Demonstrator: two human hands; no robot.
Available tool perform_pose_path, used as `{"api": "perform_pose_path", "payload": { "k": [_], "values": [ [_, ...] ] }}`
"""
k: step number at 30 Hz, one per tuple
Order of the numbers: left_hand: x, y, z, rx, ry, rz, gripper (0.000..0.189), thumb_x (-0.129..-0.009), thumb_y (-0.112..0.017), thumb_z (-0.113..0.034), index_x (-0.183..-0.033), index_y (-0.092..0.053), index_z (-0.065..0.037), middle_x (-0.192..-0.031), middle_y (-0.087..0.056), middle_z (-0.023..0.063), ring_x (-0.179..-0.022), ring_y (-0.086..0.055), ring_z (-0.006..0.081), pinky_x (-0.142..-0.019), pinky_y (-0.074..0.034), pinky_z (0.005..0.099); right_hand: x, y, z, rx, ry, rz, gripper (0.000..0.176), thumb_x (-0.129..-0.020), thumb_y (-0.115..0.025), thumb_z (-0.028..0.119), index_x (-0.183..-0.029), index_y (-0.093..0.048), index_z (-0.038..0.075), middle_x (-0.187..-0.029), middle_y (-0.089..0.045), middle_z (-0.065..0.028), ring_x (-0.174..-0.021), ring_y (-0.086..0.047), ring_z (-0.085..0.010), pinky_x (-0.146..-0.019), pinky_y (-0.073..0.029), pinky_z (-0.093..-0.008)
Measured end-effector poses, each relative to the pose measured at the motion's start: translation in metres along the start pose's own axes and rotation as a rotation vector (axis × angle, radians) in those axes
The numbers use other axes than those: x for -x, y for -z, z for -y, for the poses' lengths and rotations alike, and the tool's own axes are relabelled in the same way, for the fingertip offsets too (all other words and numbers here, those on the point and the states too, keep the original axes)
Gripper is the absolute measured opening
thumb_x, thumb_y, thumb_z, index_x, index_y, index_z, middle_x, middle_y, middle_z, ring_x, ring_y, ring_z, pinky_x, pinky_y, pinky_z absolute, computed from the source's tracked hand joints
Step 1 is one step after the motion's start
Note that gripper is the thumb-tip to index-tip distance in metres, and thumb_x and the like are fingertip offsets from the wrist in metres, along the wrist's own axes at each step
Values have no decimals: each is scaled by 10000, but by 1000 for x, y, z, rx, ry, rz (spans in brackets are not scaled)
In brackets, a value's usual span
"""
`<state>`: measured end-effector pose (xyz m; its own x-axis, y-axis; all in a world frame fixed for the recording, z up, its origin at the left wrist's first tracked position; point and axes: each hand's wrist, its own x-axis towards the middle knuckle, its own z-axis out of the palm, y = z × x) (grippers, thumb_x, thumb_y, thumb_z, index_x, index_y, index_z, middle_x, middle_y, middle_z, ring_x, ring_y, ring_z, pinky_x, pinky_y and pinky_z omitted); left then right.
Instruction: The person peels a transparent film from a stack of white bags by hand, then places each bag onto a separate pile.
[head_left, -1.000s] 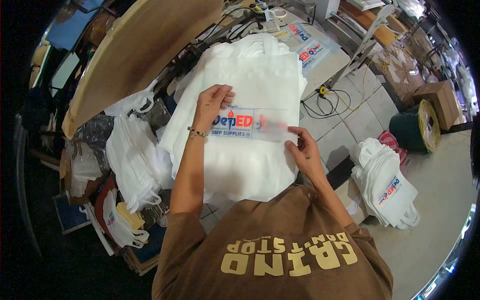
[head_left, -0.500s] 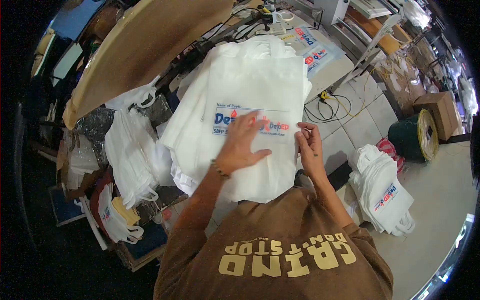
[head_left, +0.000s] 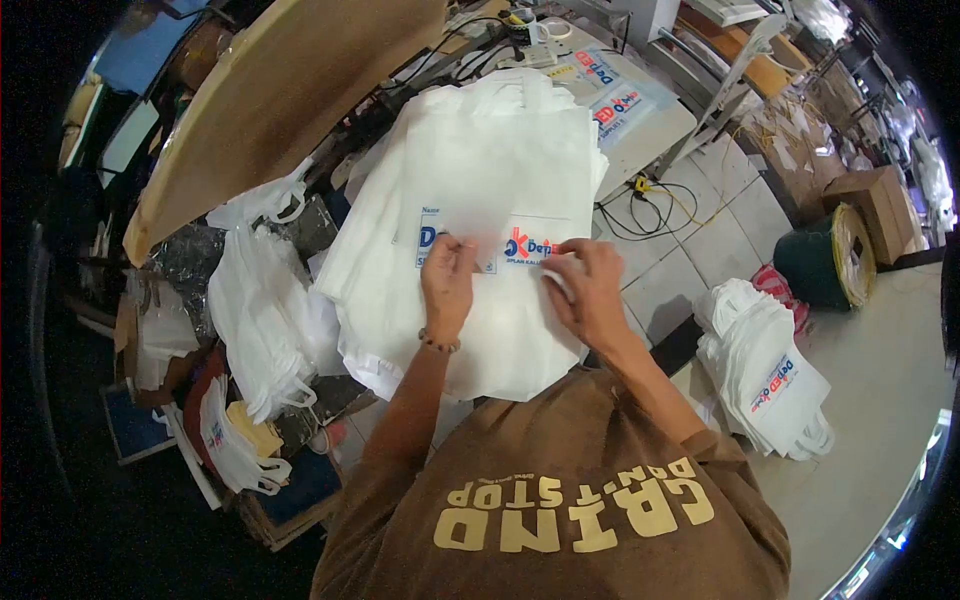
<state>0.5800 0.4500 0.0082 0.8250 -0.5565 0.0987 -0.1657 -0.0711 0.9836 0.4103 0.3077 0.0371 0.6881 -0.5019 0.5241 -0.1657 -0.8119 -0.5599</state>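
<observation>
Stack of white bags (head_left: 365, 270), centre of the table. Top bag (head_left: 500, 160): printed logo (head_left: 527, 247) facing up, with a translucent film sheet (head_left: 476, 226) over its left half. Left hand (head_left: 447, 285): fingertips pinched on the film's lower edge. Right hand (head_left: 588, 295): fingers curled at the logo's right end; cannot tell whether they grasp anything.

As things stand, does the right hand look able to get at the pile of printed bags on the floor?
Probably yes, with a lean. The right hand is at the print on the top bag; the floor pile lies on that same side, lower down, with mostly open floor between.
</observation>
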Motion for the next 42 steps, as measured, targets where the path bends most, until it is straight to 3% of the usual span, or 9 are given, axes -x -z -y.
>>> {"api": "perform_pose_path", "payload": {
  "k": [2, 3, 15, 18, 21, 24, 37, 40, 42],
  "values": [
    [-1, 0, -7, 211, 63, -20, 129, -995, -588, -136, -929, -560, -28, -841, -633, 24, -716, -575, 69, -648, -487, 236, -8, -9, 5, -28, 118, 215, 264, -781, -704, 116, -1045, -696, 103, -1139, -584, -87, -1059, -507, -288, -871, -374, -446],
    [0, 2, -5, 163, 58, -19, 128, -999, -580, -133, -926, -559, -29, -844, -632, 24, -717, -575, 70, -660, -495, 238, -11, -15, 6, 54, 142, 242, 302, -795, -687, 140, -1096, -691, 117, -1092, -581, -73, -1033, -512, -277, -847, -383, -424],
    [5, -3, -6, 199, 50, -14, 130, -996, -592, -135, -916, -555, -40, -845, -596, 6, -763, -561, 66, -713, -497, 238, -31, -41, -7, 62, 170, 305, 443, -793, -664, 68, -1218, -641, 191, -1033, -545, -61, -965, -482, -273, -817, -349, -421],
    [5, 0, -7, 115, 28, -2, 141, -992, -599, -142, -901, -550, -47, -822, -582, -1, -751, -556, 64, -708, -494, 239, -34, -40, -18, -97, 62, 200, 408, -789, -673, 77, -1182, -664, 188, -1037, -545, -61, -964, -484, -269, -817, -348, -420],
    [5, -1, -9, 122, 33, -16, 157, -991, -603, -149, -884, -540, -53, -797, -565, -10, -738, -548, 60, -699, -489, 235, -34, -30, -19, 2, 112, 299, 293, -811, -674, 171, -1102, -711, 183, -1052, -559, -63, -993, -495, -268, -835, -367, -422],
    [5, -1, -9, 91, 19, 6, 167, -991, -602, -148, -870, -532, -58, -787, -553, -14, -729, -537, 54, -691, -485, 230, -29, -37, -11, 32, 181, 273, 334, -780, -689, 76, -1100, -710, 171, -1059, -562, -54, -977, -493, -259, -826, -350, -415],
    [4, -3, -8, 129, 48, 7, 160, -981, -619, -140, -884, -532, -48, -806, -536, -13, -734, -534, 57, -670, -481, 227, -18, -36, -2, -27, 228, 315, 306, -794, -685, 89, -1087, -715, 170, -1111, -576, -47, -1029, -505, -258, -867, -358, -416],
    [4, -2, -8, 100, 58, 0, 155, -983, -614, -137, -889, -534, -44, -811, -543, -10, -740, -540, 60, -669, -487, 233, -18, -37, -10, -105, 120, 217, 286, -789, -690, 100, -1069, -703, 156, -1113, -577, -45, -1027, -508, -263, -871, -362, -418],
    [4, -1, -7, 99, 35, 18, 155, -984, -612, -137, -890, -534, -43, -814, -551, -7, -742, -542, 61, -671, -489, 234, -20, -33, -10, -12, 151, 283, 250, -811, -663, 166, -1055, -709, 187, -1093, -583, -58, -1042, -518, -271, -884, -370, -440]
  ]
}}
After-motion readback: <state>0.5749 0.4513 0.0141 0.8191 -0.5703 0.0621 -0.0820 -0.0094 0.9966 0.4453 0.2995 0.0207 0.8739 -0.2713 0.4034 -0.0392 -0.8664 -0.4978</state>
